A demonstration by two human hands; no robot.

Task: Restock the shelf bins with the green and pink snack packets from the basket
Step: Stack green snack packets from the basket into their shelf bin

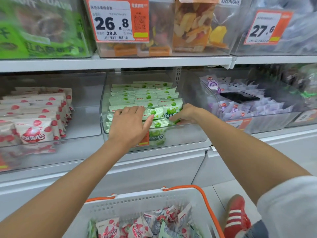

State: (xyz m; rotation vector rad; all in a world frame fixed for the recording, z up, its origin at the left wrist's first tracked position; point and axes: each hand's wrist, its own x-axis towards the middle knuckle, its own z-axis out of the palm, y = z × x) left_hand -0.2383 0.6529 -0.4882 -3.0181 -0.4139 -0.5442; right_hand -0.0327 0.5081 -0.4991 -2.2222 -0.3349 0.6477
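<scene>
Rows of green snack packets [145,97] fill the clear middle bin [188,133] on the shelf. My left hand [130,124] lies flat on the front packets, fingers straight. My right hand [185,114] reaches in at the bin's right side and its fingers curl round a green packet [171,111] at the front. The clear bin [82,122] to the left holds pink strawberry packets [34,117]. Below, a white basket [137,201] with orange handles holds several pink packets [137,227] and a few green ones.
A bin of purple packets [248,107] with a black phone [240,97] on top stands to the right. The upper shelf carries bins with price tags [116,19]. A red shoe [236,217] is beside the basket on the floor.
</scene>
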